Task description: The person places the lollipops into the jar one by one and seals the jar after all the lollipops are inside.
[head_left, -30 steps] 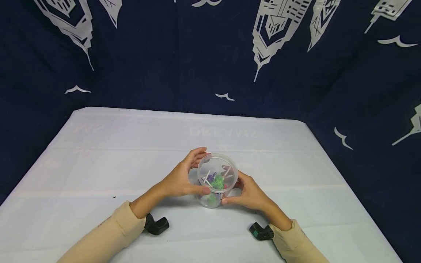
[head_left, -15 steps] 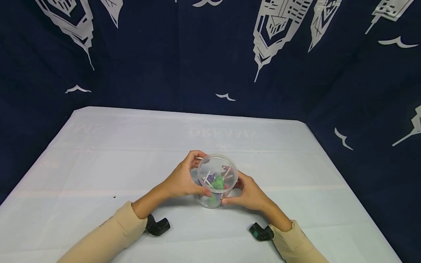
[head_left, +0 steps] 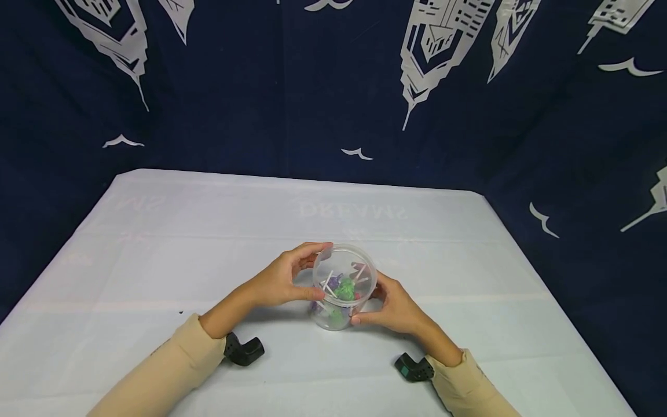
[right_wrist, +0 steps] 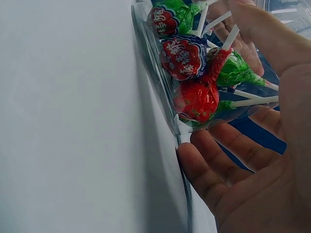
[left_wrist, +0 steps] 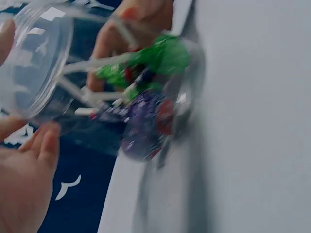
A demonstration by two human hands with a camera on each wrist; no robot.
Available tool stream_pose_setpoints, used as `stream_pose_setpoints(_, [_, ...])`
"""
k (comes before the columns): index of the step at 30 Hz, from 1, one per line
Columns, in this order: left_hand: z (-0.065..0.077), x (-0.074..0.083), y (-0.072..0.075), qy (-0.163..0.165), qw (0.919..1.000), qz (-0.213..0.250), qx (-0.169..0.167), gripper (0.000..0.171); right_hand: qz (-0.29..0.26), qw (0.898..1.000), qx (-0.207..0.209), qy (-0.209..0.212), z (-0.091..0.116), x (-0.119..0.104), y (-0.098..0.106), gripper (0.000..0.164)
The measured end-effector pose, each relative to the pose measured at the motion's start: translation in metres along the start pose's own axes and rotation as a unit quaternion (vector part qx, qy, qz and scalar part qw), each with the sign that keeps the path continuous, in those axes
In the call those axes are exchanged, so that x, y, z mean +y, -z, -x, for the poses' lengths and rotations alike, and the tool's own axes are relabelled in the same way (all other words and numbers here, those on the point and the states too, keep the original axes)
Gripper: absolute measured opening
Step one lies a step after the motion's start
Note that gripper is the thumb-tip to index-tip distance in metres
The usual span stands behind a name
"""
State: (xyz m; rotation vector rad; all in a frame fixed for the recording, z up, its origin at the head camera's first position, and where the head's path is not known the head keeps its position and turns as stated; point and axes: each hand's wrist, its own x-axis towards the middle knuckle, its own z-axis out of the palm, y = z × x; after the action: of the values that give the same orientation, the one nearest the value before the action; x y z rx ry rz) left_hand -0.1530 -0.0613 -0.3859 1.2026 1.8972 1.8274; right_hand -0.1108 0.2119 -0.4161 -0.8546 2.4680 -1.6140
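A clear plastic jar (head_left: 333, 266) stands upright on the white table, with several wrapped lollipops inside. My left hand (head_left: 281, 281) spans the jar's round top, thumb on the near side of the rim and fingers at the far left. My right hand (head_left: 398, 307) holds the jar's body low on the right, thumb in front. Within the jar, the left wrist view shows a purple lollipop (left_wrist: 143, 126) and a green lollipop (left_wrist: 170, 56). A red lollipop (right_wrist: 197, 99) and a dark blue lollipop (right_wrist: 182, 58) appear in the right wrist view, white sticks pointing upward.
The white tabletop (head_left: 208, 260) stretches around the jar. Behind it hangs a dark blue cloth (head_left: 250, 116) with white building prints. A tiny dark speck (head_left: 180, 312) lies left of the left forearm. Black wrist devices sit at both sleeves.
My left hand has shifted slightly left and around the jar's rim, its thumb sliding back along the near edge. The jar and my right hand have stayed in place.
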Motion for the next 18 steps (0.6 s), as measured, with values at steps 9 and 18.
stream_pose_setpoints(9, [-0.0005, 0.0004, -0.0023, 0.032, 0.9992, -0.010, 0.021, 0.093, 0.000, 1.000, -0.002, 0.005, -0.0001, 0.0007, -0.0010, 0.081])
stream_pose_setpoints(18, [0.0002, -0.0004, -0.0044, 0.019, 0.9996, 0.003, 0.018, 0.102, 0.004, 1.000, 0.002, 0.008, 0.0013, 0.0034, -0.0013, 0.081])
